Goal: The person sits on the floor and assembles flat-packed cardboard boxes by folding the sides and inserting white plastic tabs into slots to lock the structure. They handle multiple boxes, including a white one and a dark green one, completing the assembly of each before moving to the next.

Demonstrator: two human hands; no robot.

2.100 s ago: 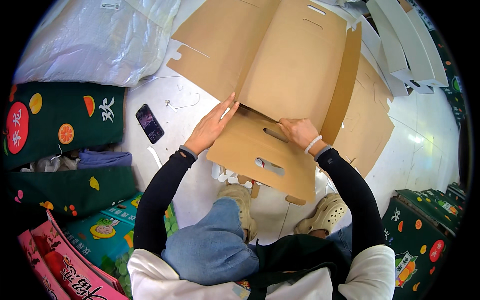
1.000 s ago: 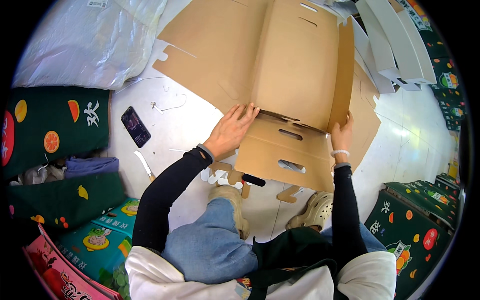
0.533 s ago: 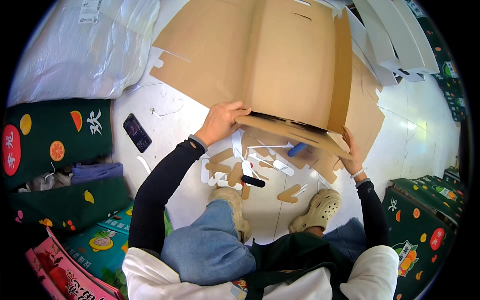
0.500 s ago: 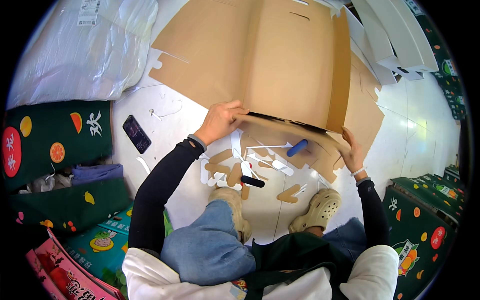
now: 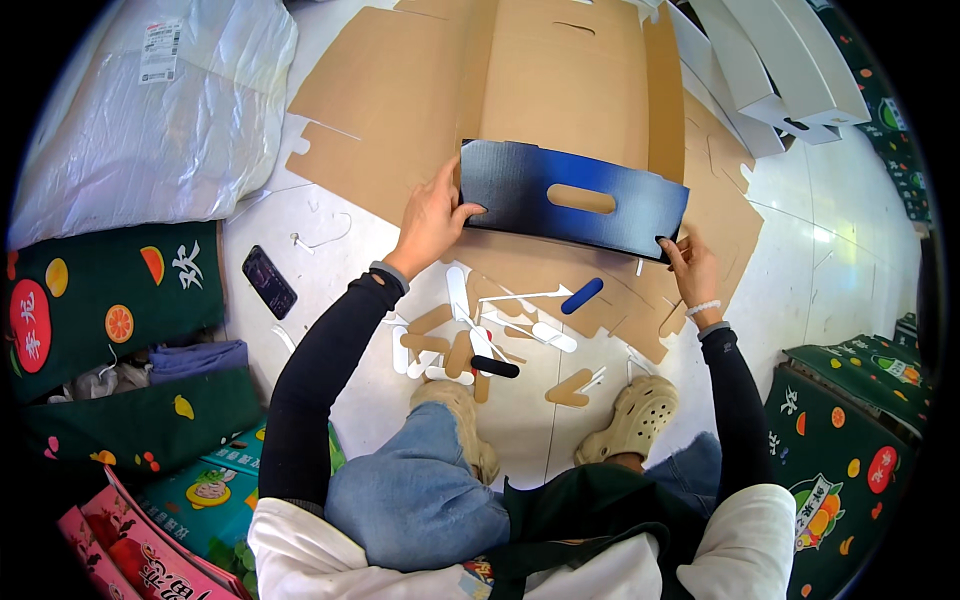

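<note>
A large brown cardboard box blank (image 5: pixel 570 90) lies partly unfolded on the floor before me. Its near end flap (image 5: pixel 510 200) stands folded up and over, showing a dark blue printed face with an oblong handle hole. My left hand (image 5: pixel 430 222) grips the flap's left end, thumb over the printed face. At the lower right corner, my right hand (image 5: pixel 692 268) pinches the flap's edge between thumb and fingers. The long right side panel (image 5: pixel 665 100) of the blank is bent upright. Parts of both hands' fingers are hidden behind the flap.
Between my shoes lie several oblong cut-outs, among them a blue one (image 5: pixel 582 296) and a black one (image 5: pixel 495 367). A phone (image 5: pixel 269 281) rests on the floor at left. White boxes (image 5: pixel 775 60) stand at far right; green printed cartons (image 5: pixel 850 450) flank me. A wrapped bundle (image 5: pixel 150 130) fills the far left.
The near flap has turned over toward the blank, so its blue printed face and handle hole now show. Both hands have kept hold; the blank has shifted slightly left.
</note>
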